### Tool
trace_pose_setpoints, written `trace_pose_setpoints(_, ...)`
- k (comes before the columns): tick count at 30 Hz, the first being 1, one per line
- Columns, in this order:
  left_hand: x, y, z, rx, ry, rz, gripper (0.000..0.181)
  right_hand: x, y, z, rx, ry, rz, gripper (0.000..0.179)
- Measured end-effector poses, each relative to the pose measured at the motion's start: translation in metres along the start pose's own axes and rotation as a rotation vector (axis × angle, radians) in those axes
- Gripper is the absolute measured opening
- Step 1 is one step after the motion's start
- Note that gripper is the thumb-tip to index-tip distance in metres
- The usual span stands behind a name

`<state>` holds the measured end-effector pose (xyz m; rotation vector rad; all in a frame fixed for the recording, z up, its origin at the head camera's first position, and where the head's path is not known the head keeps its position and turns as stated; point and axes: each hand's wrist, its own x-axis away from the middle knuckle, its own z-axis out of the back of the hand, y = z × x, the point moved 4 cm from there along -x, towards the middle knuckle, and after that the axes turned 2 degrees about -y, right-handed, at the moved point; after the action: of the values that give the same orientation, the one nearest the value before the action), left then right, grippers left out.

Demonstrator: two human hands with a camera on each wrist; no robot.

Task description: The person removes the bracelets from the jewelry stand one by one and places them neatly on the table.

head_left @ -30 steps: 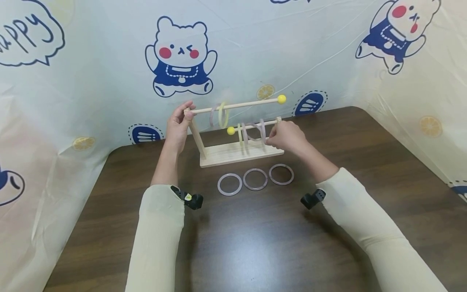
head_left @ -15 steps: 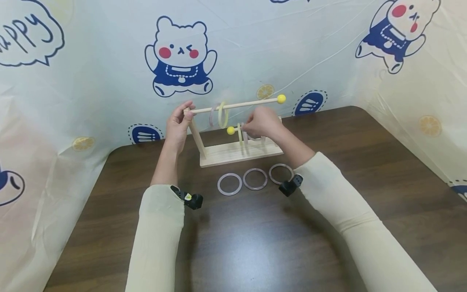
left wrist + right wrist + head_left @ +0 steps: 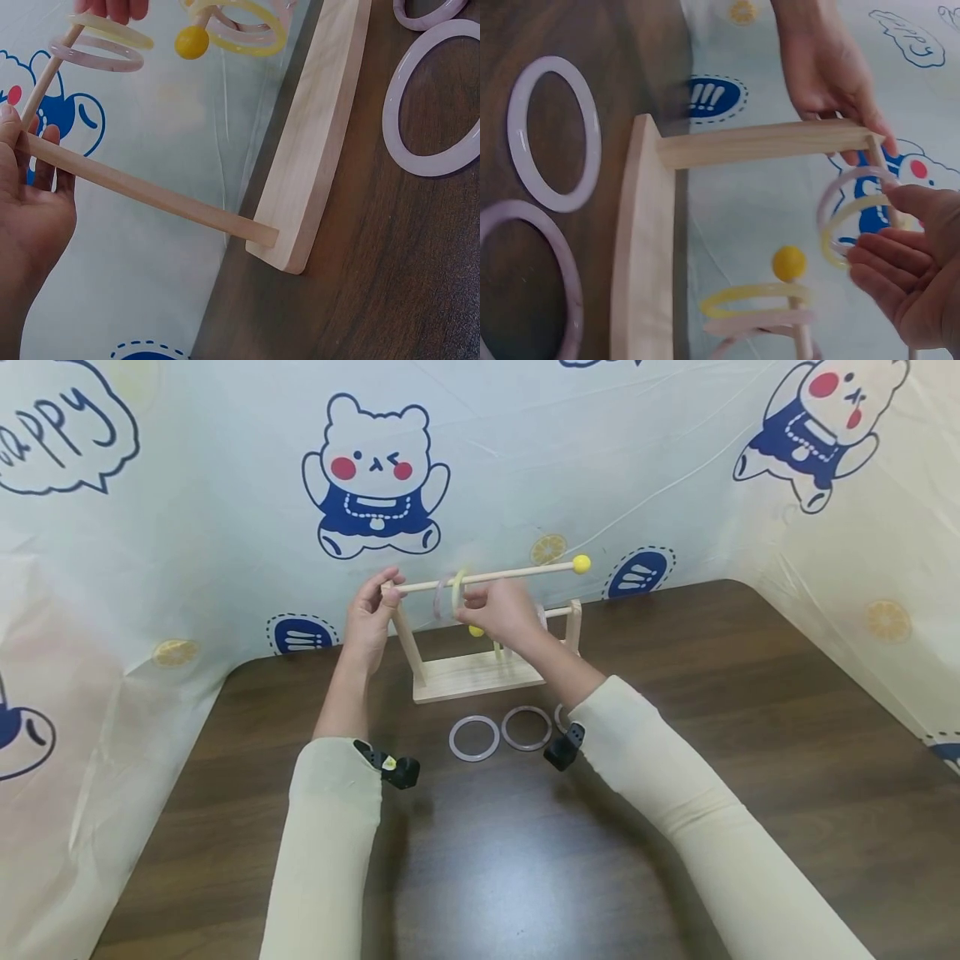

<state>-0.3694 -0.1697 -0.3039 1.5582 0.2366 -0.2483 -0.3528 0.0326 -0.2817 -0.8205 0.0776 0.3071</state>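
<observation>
A wooden bangle stand has a base (image 3: 465, 681) and two rods with yellow ball ends. My left hand (image 3: 365, 627) grips the top of its left post (image 3: 408, 647), where the upper rod (image 3: 525, 573) joins. A yellow bangle (image 3: 457, 593) and a pale purple bangle (image 3: 439, 602) hang on that rod. My right hand (image 3: 510, 614) is at the yellow one; in the right wrist view its thumb and fairly straight fingers (image 3: 885, 259) lie apart beside the ring. Behind this hand the lower rod is mostly hidden; another yellow bangle (image 3: 720, 301) and several pale purple ones hang there.
On the brown table (image 3: 465, 860), in front of the base, lie pale purple bangles (image 3: 452, 739) in a row, the rightmost partly covered by my right wrist. A printed cloth (image 3: 247, 485) rises close behind the stand.
My right hand has moved left from the right post, past the lower rod's bangles, up to the yellow bangle on the upper rod. The left hand has kept its grip on the post.
</observation>
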Motion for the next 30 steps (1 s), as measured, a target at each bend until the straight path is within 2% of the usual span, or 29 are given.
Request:
trace_pose_setpoints(3, 0.000, 0.000, 0.001, -0.005, 0.005, -0.008, 0.038, -0.001, -0.001, -0.005, -0.078, 0.027, 0.005, 0.039)
trace_pose_setpoints(6, 0.000, 0.000, -0.001, 0.013, 0.007, -0.012, 0.038, -0.001, -0.001, -0.008, -0.093, 0.048, 0.011, 0.036)
trace_pose_setpoints(20, -0.001, 0.002, -0.004, 0.008, -0.010, 0.003, 0.041, 0.004, 0.002, -0.007, 0.030, 0.117, 0.029, 0.021)
trace_pose_setpoints(30, 0.002, 0.002, 0.000, -0.019, -0.009, -0.006, 0.039, 0.010, 0.003, -0.008, 0.079, 0.200, 0.128, 0.018)
